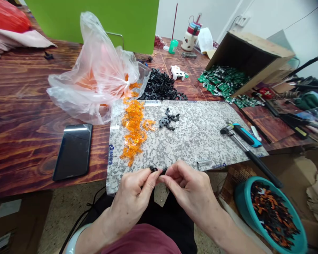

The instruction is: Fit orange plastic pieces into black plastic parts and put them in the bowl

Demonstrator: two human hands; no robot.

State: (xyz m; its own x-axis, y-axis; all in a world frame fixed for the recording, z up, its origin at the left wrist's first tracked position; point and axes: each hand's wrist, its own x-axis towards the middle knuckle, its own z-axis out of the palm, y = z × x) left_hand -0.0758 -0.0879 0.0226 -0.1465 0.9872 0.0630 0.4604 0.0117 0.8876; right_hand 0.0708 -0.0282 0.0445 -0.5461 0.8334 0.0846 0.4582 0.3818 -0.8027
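My left hand and my right hand meet at the front edge of a speckled grey board. Between their fingertips is a small black plastic part, pinched by both hands and mostly covered by the fingers. Just beyond, a few similar black clips lie on the board. A strip of translucent orange plastic clips runs along its left side, with one orange clip a little apart to the right.
A phone and a clear plastic bag lie left. Black parts are heaped behind the board. Green circuit boards spill from a cardboard box. A hammer and cutter lie right, above a teal bucket.
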